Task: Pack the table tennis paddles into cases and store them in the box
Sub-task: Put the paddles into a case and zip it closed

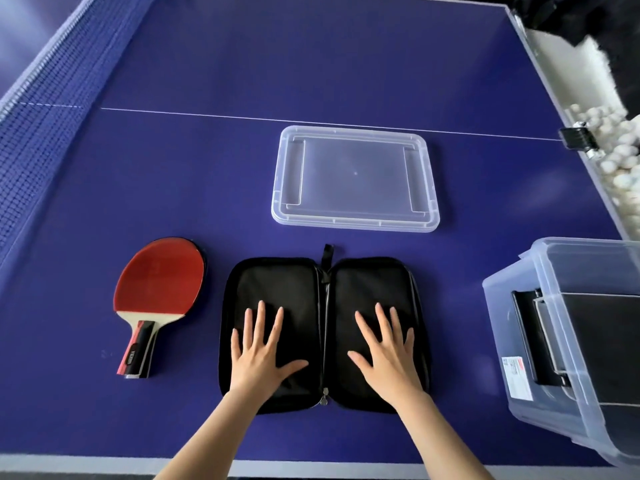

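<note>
A black zip case (325,289) lies unzipped and spread flat in two halves near the table's front edge. My left hand (259,351) presses flat on its left half, fingers straight and spread. My right hand (388,351) presses flat on the right half the same way. To the left of the case lie red-faced paddles (159,282), one stacked on another, handles pointing toward me. At the right edge stands a clear plastic box (512,306) that holds a black case (602,341).
The box's clear lid (353,178) lies flat on the blue table beyond the case. The net (52,109) runs along the left. A trough of white balls (616,157) sits past the right table edge.
</note>
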`<state>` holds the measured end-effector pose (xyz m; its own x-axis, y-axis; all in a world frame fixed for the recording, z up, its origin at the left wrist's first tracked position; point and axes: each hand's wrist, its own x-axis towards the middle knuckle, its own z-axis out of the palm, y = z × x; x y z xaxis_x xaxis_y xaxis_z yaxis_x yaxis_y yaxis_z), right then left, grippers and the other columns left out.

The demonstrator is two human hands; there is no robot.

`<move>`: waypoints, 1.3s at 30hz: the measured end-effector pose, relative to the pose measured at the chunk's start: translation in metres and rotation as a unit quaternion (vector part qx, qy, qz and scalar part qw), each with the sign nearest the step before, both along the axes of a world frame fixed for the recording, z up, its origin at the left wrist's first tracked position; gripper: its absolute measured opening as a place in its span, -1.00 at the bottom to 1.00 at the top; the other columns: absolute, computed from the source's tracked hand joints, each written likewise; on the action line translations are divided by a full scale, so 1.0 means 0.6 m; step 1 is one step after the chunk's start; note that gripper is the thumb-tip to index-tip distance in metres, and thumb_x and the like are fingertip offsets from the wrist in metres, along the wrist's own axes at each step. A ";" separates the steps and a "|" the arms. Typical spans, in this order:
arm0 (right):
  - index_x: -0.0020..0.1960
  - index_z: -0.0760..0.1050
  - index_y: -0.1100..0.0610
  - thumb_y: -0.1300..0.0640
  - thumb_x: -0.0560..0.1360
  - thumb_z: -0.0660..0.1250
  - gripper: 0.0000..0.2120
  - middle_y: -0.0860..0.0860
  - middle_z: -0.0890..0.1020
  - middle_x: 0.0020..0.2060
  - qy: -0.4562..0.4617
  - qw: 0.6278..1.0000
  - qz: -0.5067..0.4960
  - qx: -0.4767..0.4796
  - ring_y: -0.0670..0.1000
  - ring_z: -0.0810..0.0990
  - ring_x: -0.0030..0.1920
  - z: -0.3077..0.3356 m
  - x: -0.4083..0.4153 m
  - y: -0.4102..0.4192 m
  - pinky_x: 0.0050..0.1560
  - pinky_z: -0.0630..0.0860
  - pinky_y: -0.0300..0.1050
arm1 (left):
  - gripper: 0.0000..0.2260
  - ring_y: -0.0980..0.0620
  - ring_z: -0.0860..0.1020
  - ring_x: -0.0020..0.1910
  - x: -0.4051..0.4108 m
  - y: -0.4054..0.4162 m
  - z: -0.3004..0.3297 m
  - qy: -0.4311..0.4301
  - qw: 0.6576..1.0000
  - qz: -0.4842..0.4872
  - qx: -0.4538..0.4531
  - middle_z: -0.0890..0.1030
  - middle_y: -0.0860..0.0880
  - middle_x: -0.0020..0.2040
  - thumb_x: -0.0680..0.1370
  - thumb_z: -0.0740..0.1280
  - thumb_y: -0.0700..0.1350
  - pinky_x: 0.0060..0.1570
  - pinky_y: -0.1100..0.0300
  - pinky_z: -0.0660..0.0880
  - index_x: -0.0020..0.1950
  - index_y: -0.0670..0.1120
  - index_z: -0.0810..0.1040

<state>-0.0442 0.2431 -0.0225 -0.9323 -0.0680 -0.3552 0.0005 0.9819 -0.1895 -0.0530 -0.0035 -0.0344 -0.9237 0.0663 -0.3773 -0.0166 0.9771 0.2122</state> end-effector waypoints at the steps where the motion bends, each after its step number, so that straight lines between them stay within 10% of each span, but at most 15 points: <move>1: 0.53 -0.15 -0.18 -0.26 0.53 0.12 -0.31 0.07 -0.14 0.55 -0.002 1.000 0.003 0.004 0.18 -0.24 0.53 -0.003 0.000 0.003 0.41 0.01 0.40 | -0.02 -0.03 -0.40 0.48 0.000 -0.003 -0.003 0.002 1.000 0.001 0.008 -0.37 0.01 0.53 0.34 0.15 0.51 0.49 -0.14 -0.14 0.51 0.11 -0.32; 16: 0.50 0.19 -0.08 -0.26 0.45 0.29 -0.30 0.16 0.24 0.49 0.008 0.999 0.031 0.036 0.29 0.17 0.48 0.012 -0.006 0.014 0.24 0.29 0.48 | 0.02 -0.02 -0.37 0.51 -0.017 -0.028 -0.005 0.001 1.000 -0.026 0.000 -0.37 0.05 0.53 0.18 -0.27 0.65 0.48 -0.08 -0.25 0.52 0.15 -0.31; 21: 0.53 -0.12 -0.18 -0.29 0.53 0.09 -0.33 0.04 -0.10 0.55 -0.022 1.000 0.002 0.023 0.16 -0.20 0.53 0.016 -0.015 0.009 0.40 0.02 0.40 | -0.12 0.02 -0.31 0.54 -0.024 -0.022 0.019 -0.011 0.999 -0.013 0.036 -0.32 0.09 0.54 0.38 0.07 0.52 0.50 -0.03 -0.17 0.54 0.19 -0.22; 27: 0.43 0.34 0.14 -0.03 0.45 0.42 -0.38 0.18 0.43 0.32 0.115 0.980 -0.123 -0.110 0.21 0.38 0.34 0.066 -0.045 -0.067 0.30 0.34 0.26 | -0.55 -0.14 0.46 0.29 -0.059 -0.071 0.083 0.143 0.972 0.103 0.158 0.52 -0.09 0.30 0.50 0.44 -0.05 0.21 0.00 0.38 0.36 -0.14 0.50; 32: 0.36 0.37 0.26 0.12 0.45 0.43 -0.46 0.17 0.50 0.19 0.140 0.939 -0.168 -0.266 0.18 0.45 0.24 0.086 -0.082 -0.183 0.30 0.39 0.09 | -0.58 -0.15 0.46 0.21 -0.092 -0.171 0.126 0.224 0.933 0.221 0.176 0.50 -0.12 0.22 0.51 0.42 -0.14 0.26 0.03 0.32 0.35 -0.16 0.48; 39: 0.42 0.28 0.21 0.08 0.50 0.36 -0.45 0.10 0.40 0.28 0.038 0.930 -0.148 -0.334 0.08 0.40 0.28 0.093 -0.139 -0.386 0.33 0.35 -0.03 | -0.38 -0.19 0.28 0.39 -0.142 -0.336 0.131 0.114 0.898 0.390 0.171 0.33 -0.17 0.40 0.52 0.37 0.10 0.31 -0.13 0.28 0.49 -0.12 0.27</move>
